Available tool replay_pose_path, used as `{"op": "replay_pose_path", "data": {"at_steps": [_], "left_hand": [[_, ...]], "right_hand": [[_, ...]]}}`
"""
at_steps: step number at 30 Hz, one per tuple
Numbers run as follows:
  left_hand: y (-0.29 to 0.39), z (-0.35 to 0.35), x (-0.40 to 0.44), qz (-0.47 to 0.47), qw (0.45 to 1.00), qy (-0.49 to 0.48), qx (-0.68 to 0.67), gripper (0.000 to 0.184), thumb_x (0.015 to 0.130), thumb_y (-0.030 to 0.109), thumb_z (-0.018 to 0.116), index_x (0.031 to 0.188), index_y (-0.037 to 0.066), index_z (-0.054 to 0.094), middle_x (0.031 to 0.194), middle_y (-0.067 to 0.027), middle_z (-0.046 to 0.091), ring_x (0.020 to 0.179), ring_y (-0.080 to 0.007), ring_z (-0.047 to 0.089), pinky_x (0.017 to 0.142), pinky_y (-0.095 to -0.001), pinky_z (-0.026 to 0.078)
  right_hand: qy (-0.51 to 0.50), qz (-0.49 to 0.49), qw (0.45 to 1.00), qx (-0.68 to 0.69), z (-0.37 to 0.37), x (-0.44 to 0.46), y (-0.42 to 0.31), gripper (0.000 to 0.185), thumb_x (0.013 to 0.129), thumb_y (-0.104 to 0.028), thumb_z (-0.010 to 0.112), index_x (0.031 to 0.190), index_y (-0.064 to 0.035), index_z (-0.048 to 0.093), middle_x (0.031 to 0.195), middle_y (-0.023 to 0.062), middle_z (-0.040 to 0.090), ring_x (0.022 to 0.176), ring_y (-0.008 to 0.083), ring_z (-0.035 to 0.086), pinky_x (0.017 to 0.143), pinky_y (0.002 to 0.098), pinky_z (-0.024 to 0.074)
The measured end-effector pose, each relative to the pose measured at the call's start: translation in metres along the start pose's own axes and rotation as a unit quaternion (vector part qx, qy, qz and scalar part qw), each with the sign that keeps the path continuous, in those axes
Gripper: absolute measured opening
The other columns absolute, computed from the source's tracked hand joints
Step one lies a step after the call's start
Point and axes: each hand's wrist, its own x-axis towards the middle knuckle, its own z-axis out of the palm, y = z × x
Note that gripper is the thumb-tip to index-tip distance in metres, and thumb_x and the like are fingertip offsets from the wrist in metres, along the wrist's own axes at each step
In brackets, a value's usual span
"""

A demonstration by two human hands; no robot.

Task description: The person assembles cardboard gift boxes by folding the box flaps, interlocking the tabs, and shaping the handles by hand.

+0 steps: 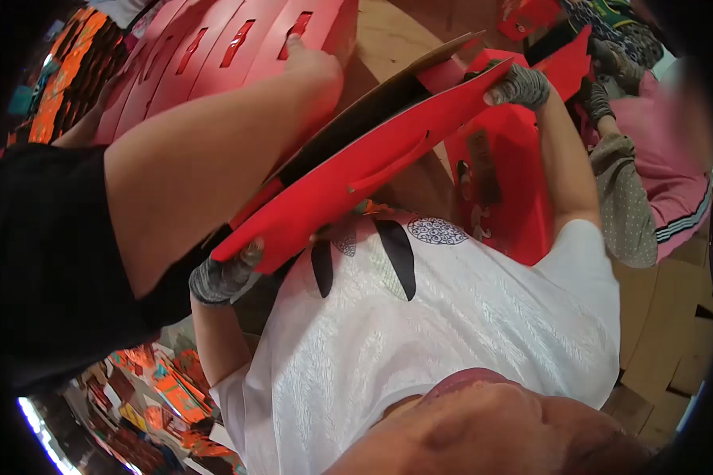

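A red cardboard box, its dark inside showing along the upper edge, slants across the front of my white shirt. My left hand, in a grey knit glove, is closed on its lower left end. At the upper right corner, my right hand, in a matching glove, grips the edge with the fingers bent over it. Just beyond my right forearm's inner side stands another red cardboard piece with white printing and a brown patch.
At left, a co-worker's black-sleeved arm reaches to a row of red boxes with handle slots. Another person in pink is close at right. Orange packaging lies at lower left. A wooden surface shows behind.
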Motion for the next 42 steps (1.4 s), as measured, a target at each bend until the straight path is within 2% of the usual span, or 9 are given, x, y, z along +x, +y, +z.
{"op": "replay_pose_path", "data": {"at_steps": [6, 11, 16, 21, 22, 26, 31, 33, 42], "left_hand": [[0.003, 0.058, -0.013, 0.019, 0.979, 0.092, -0.182, 0.052, 0.088, 0.037, 0.054, 0.132, 0.009, 0.045, 0.127, -0.0109, 0.053, 0.118, -0.0270, 0.049, 0.100, -0.0444, 0.033], [0.031, 0.292, -0.158, 0.025, 0.730, 0.192, -0.656, 0.040, 0.088, 0.022, 0.059, 0.124, 0.005, 0.052, 0.118, -0.0089, 0.059, 0.106, -0.0248, 0.057, 0.092, -0.0354, 0.043], [0.046, 0.366, -0.199, -0.094, 0.607, 0.233, -0.754, 0.037, 0.086, 0.018, 0.064, 0.119, 0.004, 0.055, 0.113, -0.0077, 0.060, 0.101, -0.0225, 0.059, 0.089, -0.0336, 0.045], [0.054, 0.309, -0.199, -0.123, 0.590, 0.401, -0.691, 0.036, 0.084, 0.017, 0.068, 0.116, 0.005, 0.057, 0.110, -0.0067, 0.061, 0.099, -0.0202, 0.058, 0.088, -0.0336, 0.044], [0.071, 0.234, -0.200, -0.132, 0.286, 0.432, -0.845, 0.035, 0.081, 0.014, 0.071, 0.111, 0.004, 0.058, 0.103, -0.0046, 0.061, 0.093, -0.0142, 0.056, 0.086, -0.0324, 0.045], [0.083, 0.188, -0.184, -0.230, 0.265, 0.538, -0.767, 0.045, 0.074, 0.010, 0.078, 0.112, 0.002, 0.055, 0.108, -0.0063, 0.058, 0.096, -0.0154, 0.054, 0.092, -0.0331, 0.043], [0.083, 0.174, -0.184, -0.279, 0.381, 0.591, -0.654, 0.074, 0.068, 0.026, 0.083, 0.126, 0.002, 0.043, 0.128, -0.0140, 0.040, 0.117, -0.0268, 0.042, 0.100, -0.0399, 0.036], [0.071, 0.158, -0.190, -0.284, 0.699, 0.564, -0.337, 0.094, 0.064, 0.051, 0.078, 0.133, 0.003, 0.037, 0.126, -0.0180, 0.043, 0.116, -0.0326, 0.044, 0.096, -0.0465, 0.038], [0.052, 0.135, -0.201, -0.265, 0.848, 0.369, -0.272, 0.103, 0.051, 0.063, 0.073, 0.135, 0.013, 0.041, 0.125, -0.0214, 0.040, 0.117, -0.0392, 0.038, 0.097, -0.0541, 0.029]], "right_hand": [[-0.314, 0.097, 0.931, 0.162, 0.000, -0.019, -0.044, 0.056, 0.070, -0.044, 0.077, 0.096, 0.0034, 0.062, 0.087, 0.0128, 0.058, 0.082, 0.0228, 0.053, 0.074, 0.0339, 0.0423], [-0.331, -0.110, 0.928, 0.133, 0.021, -0.040, -0.041, 0.049, 0.080, -0.037, 0.071, 0.108, 0.0016, 0.060, 0.087, 0.0122, 0.062, 0.080, 0.0212, 0.056, 0.073, 0.0320, 0.0436], [-0.214, 0.104, 0.965, 0.110, 0.033, -0.063, -0.049, 0.037, 0.084, -0.030, 0.067, 0.109, -0.0031, 0.062, 0.097, 0.0118, 0.063, 0.094, 0.0230, 0.059, 0.080, 0.0325, 0.0474], [0.080, 0.057, 0.979, 0.176, 0.064, -0.056, -0.067, 0.037, 0.081, -0.028, 0.071, 0.110, -0.0070, 0.063, 0.101, 0.0037, 0.065, 0.093, 0.0142, 0.059, 0.083, 0.0290, 0.0480], [0.141, 0.096, 0.948, 0.268, 0.068, -0.050, -0.074, 0.037, 0.080, -0.027, 0.072, 0.109, -0.0058, 0.062, 0.100, 0.0034, 0.065, 0.092, 0.0135, 0.059, 0.083, 0.0290, 0.0482], [0.276, 0.049, 0.942, 0.183, 0.073, -0.035, -0.071, 0.042, 0.075, -0.025, 0.077, 0.106, -0.0017, 0.061, 0.103, 0.0072, 0.062, 0.095, 0.0168, 0.059, 0.083, 0.0310, 0.0480], [0.356, -0.174, 0.908, -0.134, 0.056, -0.023, -0.075, 0.044, 0.075, -0.022, 0.075, 0.110, -0.0022, 0.059, 0.107, 0.0109, 0.060, 0.098, 0.0233, 0.058, 0.088, 0.0355, 0.0466], [0.289, -0.231, 0.880, -0.299, 0.040, -0.023, -0.082, 0.049, 0.074, -0.019, 0.074, 0.116, -0.0036, 0.057, 0.107, 0.0129, 0.059, 0.101, 0.0279, 0.057, 0.091, 0.0383, 0.0451], [0.078, -0.251, 0.903, -0.341, 0.058, 0.020, -0.101, 0.076, 0.072, -0.058, 0.066, 0.124, -0.0035, 0.052, 0.116, 0.0168, 0.059, 0.109, 0.0334, 0.054, 0.094, 0.0453, 0.0412]]}}
